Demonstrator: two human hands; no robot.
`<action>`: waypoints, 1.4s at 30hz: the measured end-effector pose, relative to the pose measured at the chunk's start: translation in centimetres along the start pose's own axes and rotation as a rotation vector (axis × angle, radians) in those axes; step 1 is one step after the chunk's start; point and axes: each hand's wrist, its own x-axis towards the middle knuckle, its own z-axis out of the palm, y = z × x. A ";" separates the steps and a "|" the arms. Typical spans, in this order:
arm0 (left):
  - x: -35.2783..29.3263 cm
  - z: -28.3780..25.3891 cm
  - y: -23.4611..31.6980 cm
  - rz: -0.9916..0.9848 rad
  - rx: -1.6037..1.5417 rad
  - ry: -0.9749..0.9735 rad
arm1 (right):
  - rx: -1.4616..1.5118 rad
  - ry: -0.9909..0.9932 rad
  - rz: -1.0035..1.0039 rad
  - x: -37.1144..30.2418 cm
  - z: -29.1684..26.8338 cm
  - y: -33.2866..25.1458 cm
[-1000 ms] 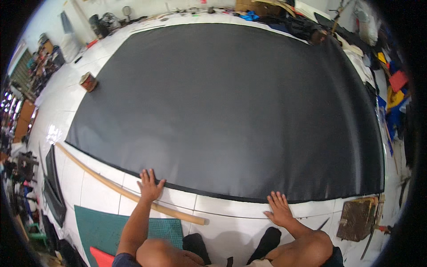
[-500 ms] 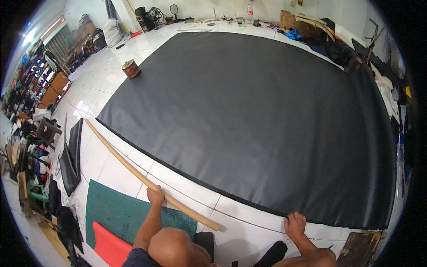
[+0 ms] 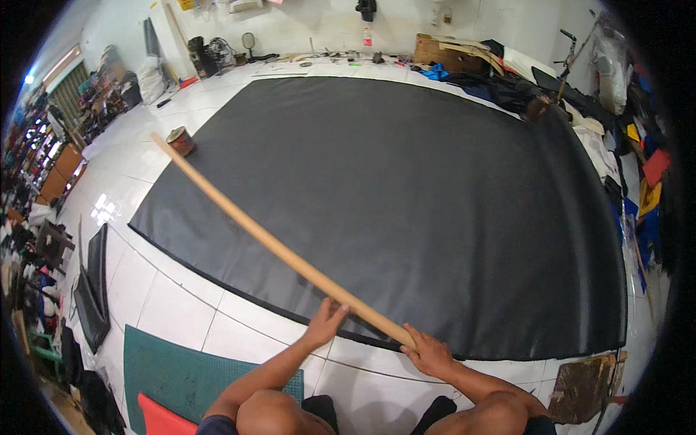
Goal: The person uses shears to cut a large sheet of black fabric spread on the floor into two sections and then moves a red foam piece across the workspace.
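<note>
A long, straight tan tube (image 3: 279, 245) lies slantwise across the near left part of a large black sheet (image 3: 406, 188), or hangs just above it; I cannot tell if they touch. My left hand (image 3: 325, 325) is closed round it a short way from its near end, fingers partly hidden beneath. My right hand (image 3: 429, 354) grips the near end, close to the sheet's front edge. The tube's far end reaches past the sheet's left edge, beside a rusty tin can (image 3: 181, 141) standing on that edge.
On the white tiles near my left knee lie a green cutting mat (image 3: 188, 370) and a red piece of material (image 3: 163, 417). Folded black material (image 3: 93, 290) rests at the left. A worn brown board (image 3: 580, 388) is at the lower right, and piled goods line both sides.
The tube has moved from the tiles beside the mat to over the black sheet. My right hand has left the sheet's edge and taken the tube's near end. The view has shifted.
</note>
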 end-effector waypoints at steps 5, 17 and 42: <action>0.7 -7.6 -6.2 0.021 1.019 0.316 | -0.086 0.035 0.217 0.5 -0.5 4.5; -1.2 -9.2 -8.3 -0.050 1.079 0.230 | -0.051 0.418 0.626 -0.8 -2.9 14.3; -3.6 -11.0 -8.1 -0.002 0.936 0.307 | -0.240 0.128 0.238 1.7 -3.2 13.2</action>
